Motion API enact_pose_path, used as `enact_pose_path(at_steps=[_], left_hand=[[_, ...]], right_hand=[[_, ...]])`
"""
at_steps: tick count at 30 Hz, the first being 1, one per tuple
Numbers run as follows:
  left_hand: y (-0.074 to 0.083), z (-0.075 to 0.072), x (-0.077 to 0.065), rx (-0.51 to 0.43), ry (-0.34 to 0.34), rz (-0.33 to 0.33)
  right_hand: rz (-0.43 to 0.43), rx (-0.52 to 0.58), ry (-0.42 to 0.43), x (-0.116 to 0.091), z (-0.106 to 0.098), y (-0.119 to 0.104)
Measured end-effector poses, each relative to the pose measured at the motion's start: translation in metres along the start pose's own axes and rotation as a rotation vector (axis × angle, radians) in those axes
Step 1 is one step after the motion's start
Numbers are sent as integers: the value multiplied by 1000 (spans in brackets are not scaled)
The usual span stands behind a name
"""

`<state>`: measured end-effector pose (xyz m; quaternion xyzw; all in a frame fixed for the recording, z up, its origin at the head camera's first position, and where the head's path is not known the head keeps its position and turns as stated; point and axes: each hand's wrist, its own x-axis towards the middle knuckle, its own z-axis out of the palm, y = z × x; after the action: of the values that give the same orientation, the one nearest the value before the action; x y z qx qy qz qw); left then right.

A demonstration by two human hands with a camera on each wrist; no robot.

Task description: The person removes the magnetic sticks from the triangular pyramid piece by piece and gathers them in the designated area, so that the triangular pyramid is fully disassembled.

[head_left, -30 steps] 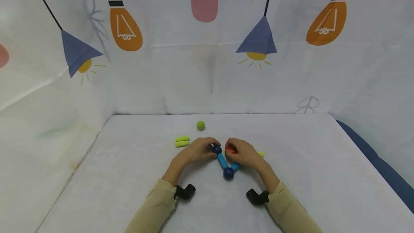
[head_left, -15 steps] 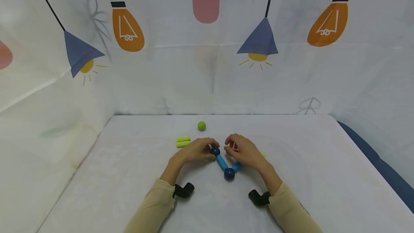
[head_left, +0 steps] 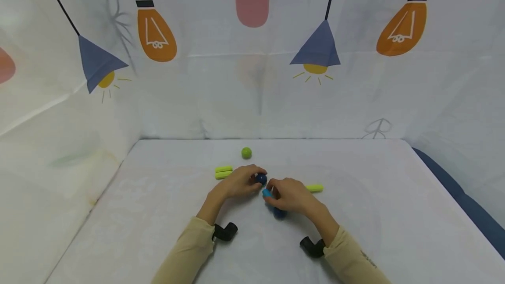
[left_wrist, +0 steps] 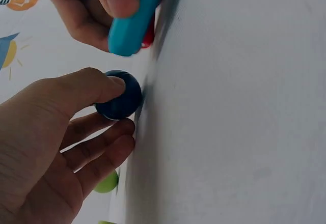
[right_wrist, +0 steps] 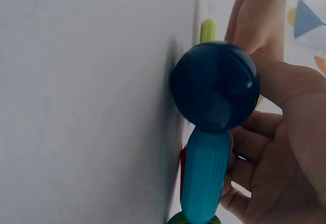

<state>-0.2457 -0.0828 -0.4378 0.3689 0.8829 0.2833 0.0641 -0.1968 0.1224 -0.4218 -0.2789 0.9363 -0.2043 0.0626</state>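
Left hand (head_left: 240,182) angled in from lower left, thumb and fingers pinching dark blue ball (head_left: 261,179); right hand (head_left: 292,194) angled in opposite, fingers gripping light blue rod (head_left: 267,193) beside ball, mid-desk (head_left: 158,196).

On the table (head_left: 138,214) — lone ball (head_left: 246,153), far; paired rods (head_left: 223,172), left of left hand (head_left: 240,182); single rod (head_left: 315,188), right of right hand (head_left: 291,195).

Behind the white table (head_left: 394,218), a sheet (head_left: 225,95) with printed orange bulbs (head_left: 157,40) and blue lampshades (head_left: 320,47) (dark-blue shape (head_left: 453,187) at right)
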Motion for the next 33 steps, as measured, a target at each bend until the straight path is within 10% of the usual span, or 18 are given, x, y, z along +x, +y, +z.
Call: enact_pose_path(at_steps=[9,18,33], left_hand=[[-15,-18,1,4,171,-84],[-43,-43,-6,-49,301,-301],[-63,-43,4,-9,297,-419]], right_hand=[[19,27,-42,-4,-11,3],[56,120,-191,-19,-32,10],[18,117,-281,-22,-33,7]])
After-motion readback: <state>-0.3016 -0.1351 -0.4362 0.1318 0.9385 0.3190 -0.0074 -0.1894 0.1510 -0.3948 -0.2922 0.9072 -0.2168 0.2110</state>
